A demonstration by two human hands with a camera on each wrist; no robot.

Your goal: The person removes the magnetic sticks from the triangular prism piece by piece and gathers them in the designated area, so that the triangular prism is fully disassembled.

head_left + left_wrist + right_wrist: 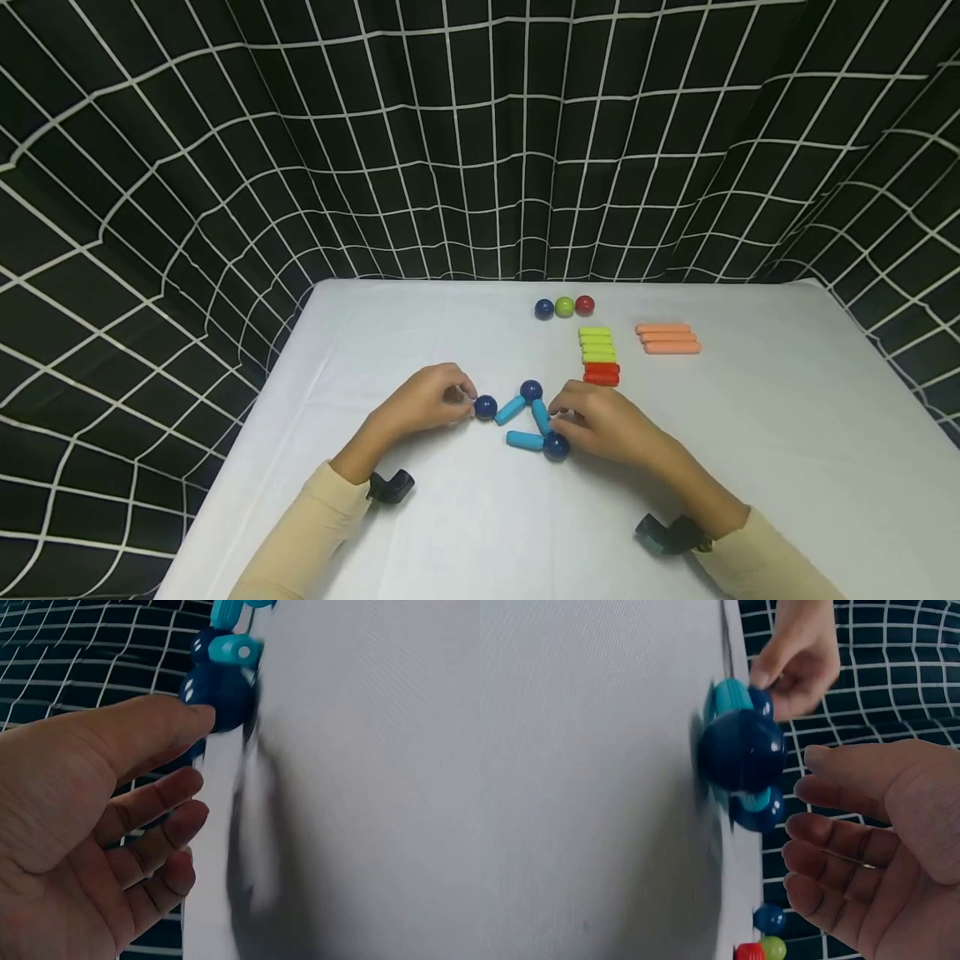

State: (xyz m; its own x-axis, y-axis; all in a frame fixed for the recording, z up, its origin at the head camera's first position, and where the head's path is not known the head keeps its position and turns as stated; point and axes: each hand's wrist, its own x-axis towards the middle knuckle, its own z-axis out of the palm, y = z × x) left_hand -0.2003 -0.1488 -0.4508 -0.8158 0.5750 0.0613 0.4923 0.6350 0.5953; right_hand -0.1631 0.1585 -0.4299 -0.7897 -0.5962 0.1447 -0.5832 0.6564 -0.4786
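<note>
My left hand (427, 400) pinches a dark blue ball (486, 407) between thumb and fingers, close to the table top. Right of that ball lie light blue sticks joined with two more dark blue balls: one stick (511, 410) slants up to the far ball (531, 391), another (541, 416) runs down to the near ball (556, 447), and a third (525, 440) points left from it. Beside the near ball is my right hand (603, 417); in the right wrist view its loosely bent fingers (810, 859) stand apart from the ball (742, 751) and hold nothing.
Behind the hands sit a blue ball (544, 309), a green ball (564, 307) and a red ball (585, 305). Several yellow-green sticks (597, 344), red sticks (602, 373) and orange sticks (669, 338) lie in rows on the white table (750, 433). Black gridded cloth (495, 133) surrounds it.
</note>
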